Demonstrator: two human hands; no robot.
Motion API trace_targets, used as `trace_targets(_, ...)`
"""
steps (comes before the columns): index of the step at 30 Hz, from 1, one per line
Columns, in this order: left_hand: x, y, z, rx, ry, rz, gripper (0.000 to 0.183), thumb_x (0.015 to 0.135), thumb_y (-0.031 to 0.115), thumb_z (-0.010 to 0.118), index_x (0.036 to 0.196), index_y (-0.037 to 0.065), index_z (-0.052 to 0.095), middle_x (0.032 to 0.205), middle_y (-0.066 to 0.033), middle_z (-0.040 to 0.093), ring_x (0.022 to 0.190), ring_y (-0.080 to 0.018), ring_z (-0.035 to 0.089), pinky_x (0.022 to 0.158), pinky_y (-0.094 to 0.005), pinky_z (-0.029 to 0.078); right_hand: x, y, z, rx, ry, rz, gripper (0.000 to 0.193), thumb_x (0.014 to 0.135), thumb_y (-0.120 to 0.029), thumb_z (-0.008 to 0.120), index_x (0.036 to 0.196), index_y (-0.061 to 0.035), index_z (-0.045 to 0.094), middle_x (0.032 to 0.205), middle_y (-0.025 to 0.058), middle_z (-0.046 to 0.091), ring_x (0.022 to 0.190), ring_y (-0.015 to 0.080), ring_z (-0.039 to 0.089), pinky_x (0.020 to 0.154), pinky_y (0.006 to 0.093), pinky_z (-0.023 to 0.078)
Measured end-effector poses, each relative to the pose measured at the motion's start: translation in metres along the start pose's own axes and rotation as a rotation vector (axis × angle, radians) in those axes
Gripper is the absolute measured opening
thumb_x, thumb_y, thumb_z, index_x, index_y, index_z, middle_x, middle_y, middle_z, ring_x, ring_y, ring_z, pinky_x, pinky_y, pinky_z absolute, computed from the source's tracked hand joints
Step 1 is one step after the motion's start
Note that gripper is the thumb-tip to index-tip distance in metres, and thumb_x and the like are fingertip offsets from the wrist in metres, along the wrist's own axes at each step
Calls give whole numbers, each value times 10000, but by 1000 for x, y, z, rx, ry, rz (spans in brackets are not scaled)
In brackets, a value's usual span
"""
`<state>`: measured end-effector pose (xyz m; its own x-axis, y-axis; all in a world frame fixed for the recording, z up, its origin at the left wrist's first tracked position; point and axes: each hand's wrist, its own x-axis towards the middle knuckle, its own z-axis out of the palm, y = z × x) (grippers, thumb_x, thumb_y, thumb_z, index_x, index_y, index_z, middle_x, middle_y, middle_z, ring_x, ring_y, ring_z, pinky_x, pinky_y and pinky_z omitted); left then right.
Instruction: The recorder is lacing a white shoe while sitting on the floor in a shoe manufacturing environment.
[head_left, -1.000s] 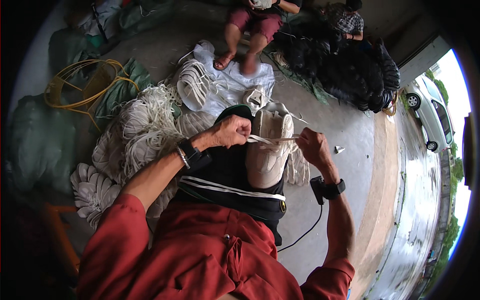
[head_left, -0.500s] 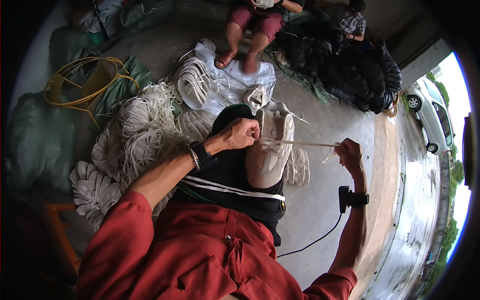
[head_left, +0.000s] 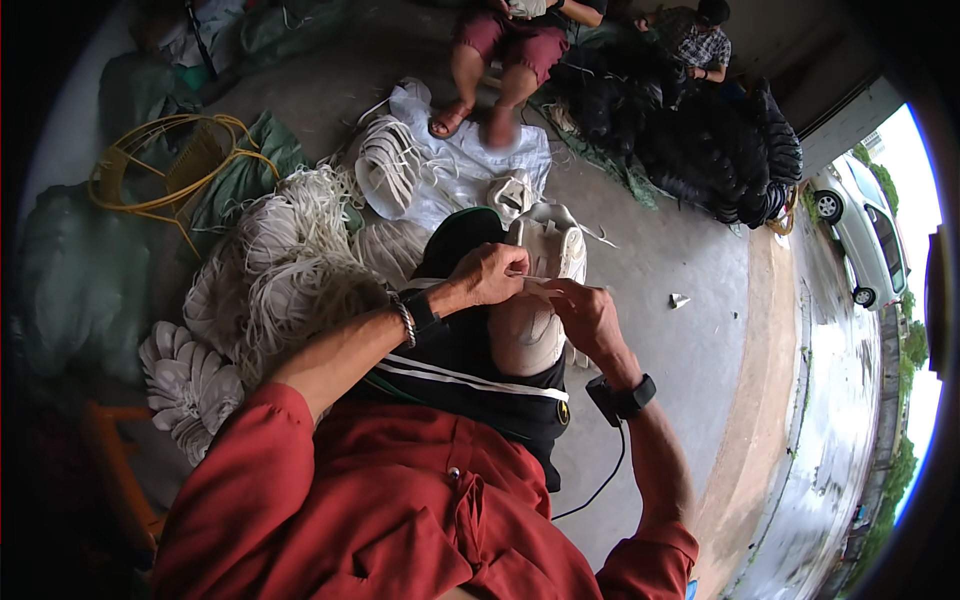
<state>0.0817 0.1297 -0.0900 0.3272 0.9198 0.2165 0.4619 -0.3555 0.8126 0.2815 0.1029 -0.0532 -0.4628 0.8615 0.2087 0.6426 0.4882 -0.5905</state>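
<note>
A cream sneaker upper [head_left: 520, 335] rests on my lap, its toe toward me. My left hand [head_left: 488, 274] is closed in a pinch at the left side of its lacing. At the right side of the lacing my right hand [head_left: 588, 316] is also closed, fingertips pinching the pale shoelace [head_left: 541, 287]. A short stretch of the lace runs between the two hands, across the shoe's tongue. My fingers cover most of the eyelets.
A heap of white shoe uppers with loose laces [head_left: 285, 235] lies at my left. Ahead, a person [head_left: 510, 50] sits beside a white sheet [head_left: 440, 150]. Another person [head_left: 700, 45] is near a black pile [head_left: 690, 140]. A yellow-framed chair [head_left: 185, 165] stands far left.
My right hand has come in from the far right to the shoe, so the lace that was stretched taut is now short between my hands. My left hand has shifted slightly.
</note>
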Motion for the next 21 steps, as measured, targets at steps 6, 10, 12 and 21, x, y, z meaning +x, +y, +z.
trace_targets(6, 1, 0, -7, -182, -58, -21, 99, 707, 87, 606, 763, 8, 588, 624, -77, 588, 579, -133, 567, 541, -277, 436, 15, -3, -1, -312, -173, -58, 85, 761, -107, 555, 822, -52, 572, 697, 138, 606, 642, 332, 592, 550, 403, 465)
trace_targets(10, 1, -1, -7, -132, -50, -13, 106, 706, 81, 605, 772, 0, 591, 615, -76, 579, 563, -110, 540, 536, -264, 425, 13, 2, -2, -239, -98, -191, 140, 747, -73, 519, 887, -72, 529, 677, 166, 579, 624, 368, 577, 547, 451, 454)
trace_targets(12, 1, -1, -7, -117, -39, 12, 106, 708, 80, 603, 773, -2, 590, 611, -75, 577, 556, -102, 530, 531, -261, 420, 10, 2, 0, -290, -58, -39, 137, 748, -69, 517, 885, -77, 525, 662, 175, 573, 626, 372, 578, 545, 451, 452)
trace_targets(21, -6, 5, -14, -98, 30, 35, 74, 725, 67, 587, 746, -2, 572, 563, -85, 556, 525, -163, 550, 502, -305, 413, 12, 8, -13, -94, 38, 134, 225, 748, -41, 516, 970, -60, 554, 642, 156, 585, 595, 316, 595, 538, 380, 456)
